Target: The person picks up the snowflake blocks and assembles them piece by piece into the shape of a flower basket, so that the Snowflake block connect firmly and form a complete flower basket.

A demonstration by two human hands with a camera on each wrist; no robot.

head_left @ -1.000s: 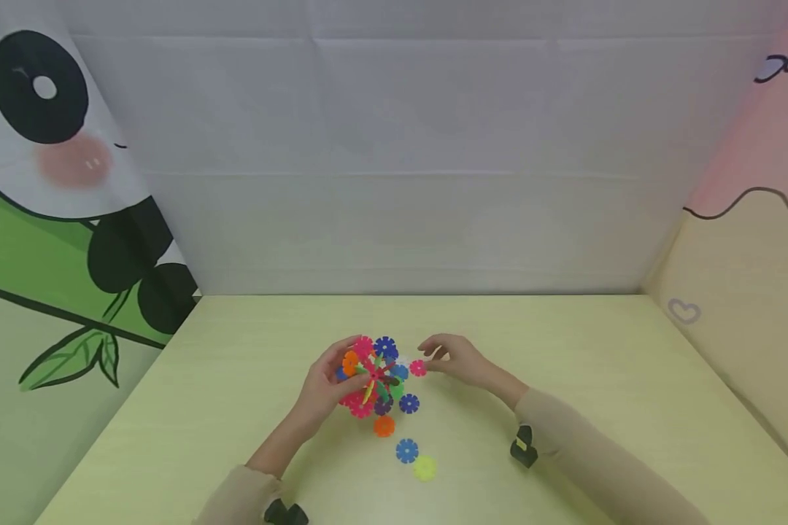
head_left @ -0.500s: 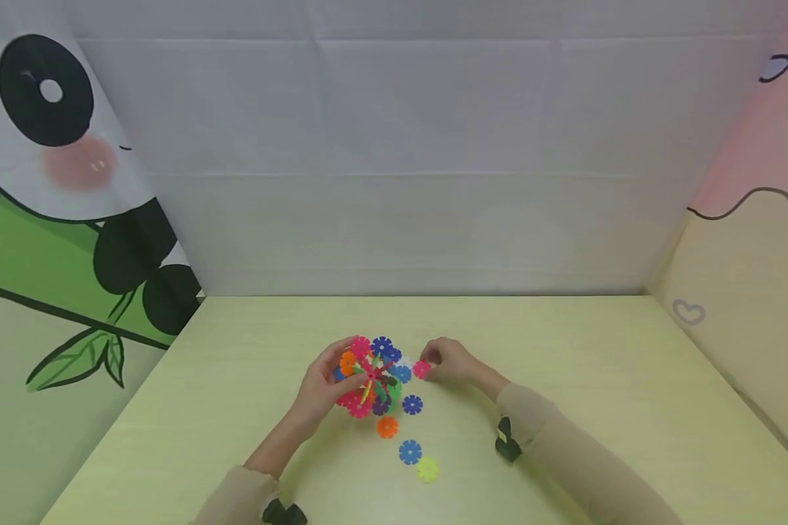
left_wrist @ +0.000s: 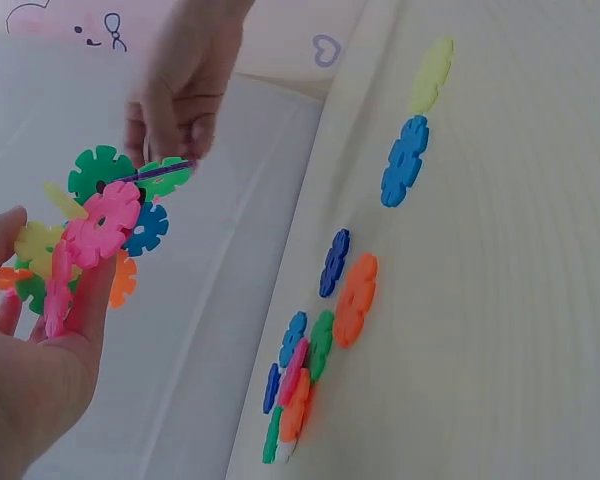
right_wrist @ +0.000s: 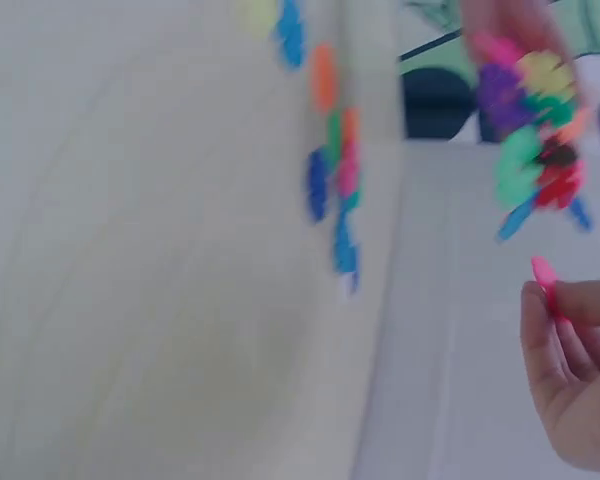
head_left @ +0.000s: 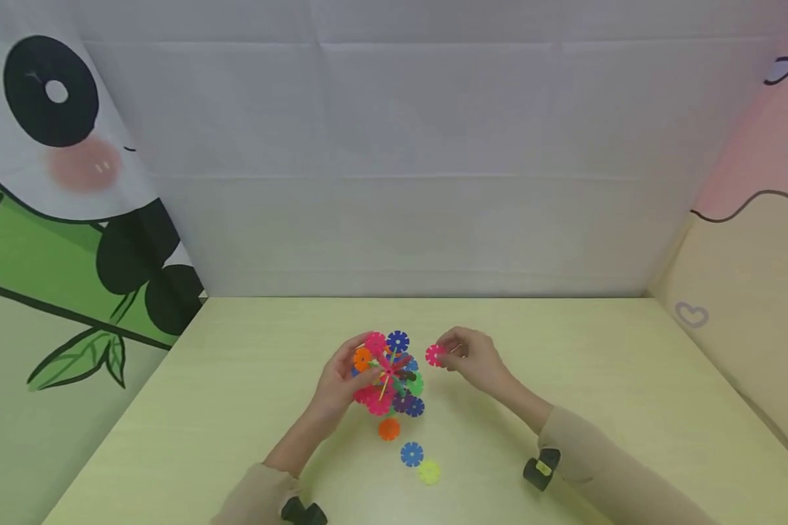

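Note:
In the head view my left hand (head_left: 336,383) grips a ball-like cluster (head_left: 389,370) of interlocked plastic snowflake discs, raised above the table. Pink, orange, blue, purple and green discs point out from it in different directions. Just to its right, my right hand (head_left: 478,361) pinches a single pink snowflake disc (head_left: 433,355), apart from the cluster. The right wrist view, somewhat blurred, has this pink disc (right_wrist: 544,278) between thumb and finger. Seen from the left wrist, the cluster (left_wrist: 102,222) rests between my thumb and fingers, with my right hand (left_wrist: 190,80) behind it.
Loose discs lie on the pale table (head_left: 565,335): an orange disc (head_left: 389,429), a blue disc (head_left: 411,454) and a yellow disc (head_left: 430,472) near the front. Several more (left_wrist: 292,375) lie bunched under the cluster. A white panel (head_left: 394,219) stands behind the table.
My right hand has taken the pink disc and moved it up and slightly to the right. My left hand and the cluster have shifted a little to the right.

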